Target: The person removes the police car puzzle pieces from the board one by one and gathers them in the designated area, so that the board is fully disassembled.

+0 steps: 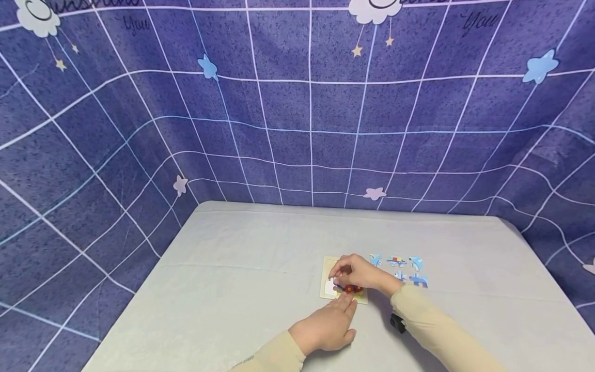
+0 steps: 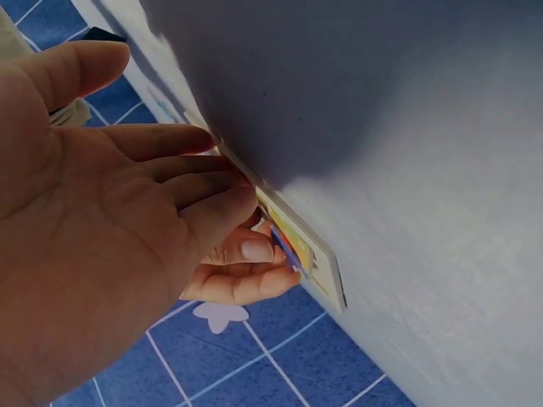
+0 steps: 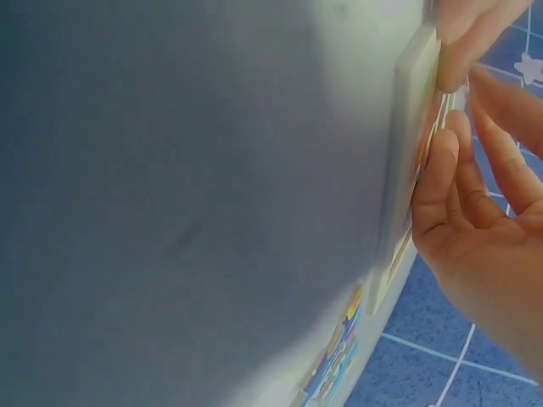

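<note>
A small pale puzzle board (image 1: 329, 261) with a frame-like rim lies on the table, red and yellow picture parts showing in it. My left hand (image 1: 327, 324) rests its fairly straight fingertips on the board's near edge. Over the board, my right hand (image 1: 359, 272) pinches a blue-edged puzzle piece (image 2: 289, 249) between thumb and fingers; the piece is tilted in the left wrist view and mostly hidden. In the right wrist view, the fingers of the right hand (image 3: 484, 199) curl close to the board (image 3: 409, 110), with left fingertips at its upper end.
Several loose blue puzzle pieces (image 1: 418, 280) lie just right of the board, behind the right forearm. A pale cloth covers the table (image 1: 223, 299). A dark blue gridded curtain (image 1: 288, 103) with stars hangs behind and at the sides.
</note>
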The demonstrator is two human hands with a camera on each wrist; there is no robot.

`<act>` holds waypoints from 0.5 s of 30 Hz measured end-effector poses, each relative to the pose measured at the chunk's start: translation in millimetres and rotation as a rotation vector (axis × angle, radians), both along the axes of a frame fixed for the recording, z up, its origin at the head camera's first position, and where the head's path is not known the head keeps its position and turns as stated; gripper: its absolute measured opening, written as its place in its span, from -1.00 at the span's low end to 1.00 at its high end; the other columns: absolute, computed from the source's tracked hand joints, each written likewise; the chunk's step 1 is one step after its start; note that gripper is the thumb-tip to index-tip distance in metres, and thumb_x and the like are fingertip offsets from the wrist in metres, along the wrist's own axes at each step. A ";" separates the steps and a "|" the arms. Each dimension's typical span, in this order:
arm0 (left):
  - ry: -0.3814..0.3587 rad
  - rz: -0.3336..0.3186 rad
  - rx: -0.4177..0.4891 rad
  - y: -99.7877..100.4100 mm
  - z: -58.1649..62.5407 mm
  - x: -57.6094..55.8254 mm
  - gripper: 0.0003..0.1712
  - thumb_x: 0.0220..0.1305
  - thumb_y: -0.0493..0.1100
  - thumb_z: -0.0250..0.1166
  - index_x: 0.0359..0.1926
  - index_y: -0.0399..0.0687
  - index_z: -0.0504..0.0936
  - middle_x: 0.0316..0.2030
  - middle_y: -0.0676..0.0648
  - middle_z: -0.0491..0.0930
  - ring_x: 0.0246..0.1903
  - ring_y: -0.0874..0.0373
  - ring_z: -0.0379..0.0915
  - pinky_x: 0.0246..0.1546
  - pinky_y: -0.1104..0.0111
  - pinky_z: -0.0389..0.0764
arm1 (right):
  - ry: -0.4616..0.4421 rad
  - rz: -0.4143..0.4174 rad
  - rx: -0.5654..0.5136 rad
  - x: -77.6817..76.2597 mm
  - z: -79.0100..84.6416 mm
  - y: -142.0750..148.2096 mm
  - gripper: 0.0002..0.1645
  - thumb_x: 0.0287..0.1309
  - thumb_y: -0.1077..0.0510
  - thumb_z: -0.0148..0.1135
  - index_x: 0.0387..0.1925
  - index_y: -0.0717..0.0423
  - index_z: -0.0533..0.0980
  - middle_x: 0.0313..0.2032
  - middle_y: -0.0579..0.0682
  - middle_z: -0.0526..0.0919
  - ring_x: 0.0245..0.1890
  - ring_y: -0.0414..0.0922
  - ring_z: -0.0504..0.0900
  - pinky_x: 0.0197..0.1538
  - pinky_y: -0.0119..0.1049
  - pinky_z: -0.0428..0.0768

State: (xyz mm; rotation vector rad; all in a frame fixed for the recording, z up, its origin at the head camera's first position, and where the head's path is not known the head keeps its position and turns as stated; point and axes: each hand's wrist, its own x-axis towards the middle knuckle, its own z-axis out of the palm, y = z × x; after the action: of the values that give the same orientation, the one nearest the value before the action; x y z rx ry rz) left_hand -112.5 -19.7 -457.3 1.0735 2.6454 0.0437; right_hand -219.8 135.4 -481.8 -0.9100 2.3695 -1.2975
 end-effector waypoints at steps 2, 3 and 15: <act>0.004 -0.003 -0.001 -0.3 -0.5 -0.1 -0.30 0.39 0.06 0.09 0.38 -0.28 0.25 0.42 -0.20 0.15 0.43 0.02 0.00 0.37 0.34 0.16 | -0.007 0.006 -0.012 0.5 0.2 -0.9 -0.88 0.07 0.36 0.31 -0.29 0.28 0.65 -0.39 0.02 0.63 -0.38 -0.25 0.56 -0.24 -0.43 0.58; 0.005 -0.005 -0.001 -0.4 -0.8 -0.1 -0.30 0.39 0.05 0.09 0.38 -0.28 0.25 0.42 -0.20 0.15 0.43 0.02 0.00 0.37 0.34 0.16 | -0.015 0.006 -0.014 0.6 0.2 -1.4 -0.88 0.07 0.37 0.30 -0.29 0.29 0.64 -0.40 0.03 0.64 -0.39 -0.26 0.57 -0.25 -0.44 0.58; -0.012 -0.004 -0.006 -0.5 1.2 -0.3 -0.30 0.40 0.05 0.10 0.39 -0.27 0.24 0.42 -0.18 0.14 0.43 0.03 -0.02 0.38 0.33 0.14 | -0.081 0.001 -0.053 0.5 1.0 -3.0 -0.88 0.07 0.45 0.25 -0.30 0.32 0.60 -0.44 0.11 0.69 -0.44 -0.18 0.63 -0.28 -0.44 0.61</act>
State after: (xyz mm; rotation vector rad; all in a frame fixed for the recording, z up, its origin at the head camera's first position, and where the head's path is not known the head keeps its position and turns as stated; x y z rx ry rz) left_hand -112.8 -20.2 -456.1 1.0729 2.6312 0.0406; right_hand -219.3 132.4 -480.7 -0.8567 2.2825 -1.3764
